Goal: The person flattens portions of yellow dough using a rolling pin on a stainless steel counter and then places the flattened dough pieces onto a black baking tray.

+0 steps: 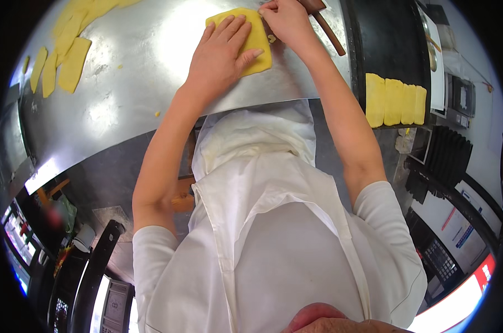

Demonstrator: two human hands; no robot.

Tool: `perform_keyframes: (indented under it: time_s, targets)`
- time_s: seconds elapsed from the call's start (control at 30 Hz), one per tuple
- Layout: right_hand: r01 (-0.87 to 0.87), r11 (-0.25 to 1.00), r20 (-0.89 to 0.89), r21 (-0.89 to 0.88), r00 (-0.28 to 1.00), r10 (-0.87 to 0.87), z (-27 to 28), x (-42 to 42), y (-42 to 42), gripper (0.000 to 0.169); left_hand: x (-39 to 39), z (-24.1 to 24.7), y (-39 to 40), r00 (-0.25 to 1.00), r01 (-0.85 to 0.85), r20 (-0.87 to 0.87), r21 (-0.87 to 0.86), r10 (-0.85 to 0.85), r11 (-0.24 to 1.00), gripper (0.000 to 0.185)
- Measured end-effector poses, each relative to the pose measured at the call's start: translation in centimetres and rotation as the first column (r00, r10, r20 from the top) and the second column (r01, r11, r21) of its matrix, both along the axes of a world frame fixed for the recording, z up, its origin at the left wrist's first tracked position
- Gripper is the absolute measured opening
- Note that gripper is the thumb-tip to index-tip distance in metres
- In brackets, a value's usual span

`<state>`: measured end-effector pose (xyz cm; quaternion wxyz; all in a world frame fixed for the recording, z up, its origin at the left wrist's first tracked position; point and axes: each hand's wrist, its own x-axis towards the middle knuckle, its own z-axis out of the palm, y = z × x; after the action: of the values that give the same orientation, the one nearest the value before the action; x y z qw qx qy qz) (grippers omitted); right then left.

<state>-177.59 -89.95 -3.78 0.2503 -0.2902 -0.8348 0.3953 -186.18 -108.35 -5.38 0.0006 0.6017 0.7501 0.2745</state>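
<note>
My left hand (224, 52) lies flat with fingers apart on a yellow slab of dough (262, 45), on a shiny metal worktop (143, 83). At the slab's upper right corner is my right hand (285, 18), its thumb and fingertips drawn together. Whether something small is pinched there cannot be made out. Just beyond that wrist lies a tool with a dark brown handle (329, 34); its head is partly cut off by the picture's top edge. A small dough scrap (271, 38) sits between the slab and my right hand.
Several flat yellow dough pieces (74, 64) lie at the far left of the worktop. On the right, a black tray (388, 37) bears a row of yellow dough strips (395, 100) along its near end. Small crumbs (157, 113) dot the metal near its front edge.
</note>
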Motion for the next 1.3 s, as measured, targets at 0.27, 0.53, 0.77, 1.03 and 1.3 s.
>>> perform_keyframes:
  time_s: [0.27, 0.53, 0.77, 1.03, 1.3]
  targets:
    - [-0.244, 0.962, 0.051, 0.123, 0.970, 0.239, 0.5, -0.7, 0.5, 0.016, -2.9, 0.8, -0.6, 0.794, -0.337, 0.569, 0.118, 0.214, 0.934, 0.038]
    - [-0.414, 0.903, 0.066, 0.111, 0.910, 0.409, -0.4, -2.3, 2.2, 0.014, -4.8, -1.0, 0.9, 0.923, -0.119, 0.376, 0.087, 0.077, 0.989, 0.045]
    - [-0.307, 0.951, 0.081, 0.037, 0.949, 0.303, -0.4, -1.2, 2.3, 0.014, -3.4, -1.3, 1.2, 0.992, -0.059, 0.123, 0.278, 0.025, 0.959, 0.038]
    - [-0.329, 0.937, 0.232, 0.117, 0.926, 0.296, 1.2, -1.7, 1.6, 0.014, -1.4, -0.9, 0.8, 0.998, -0.030, -0.048, 0.227, 0.042, 0.973, 0.038]
    - [-0.308, 0.938, 0.028, 0.160, 0.951, 0.308, -0.3, -2.3, 1.7, 0.009, -1.5, -1.1, 0.8, 0.998, -0.049, -0.016, 0.221, 0.054, 0.974, 0.038]
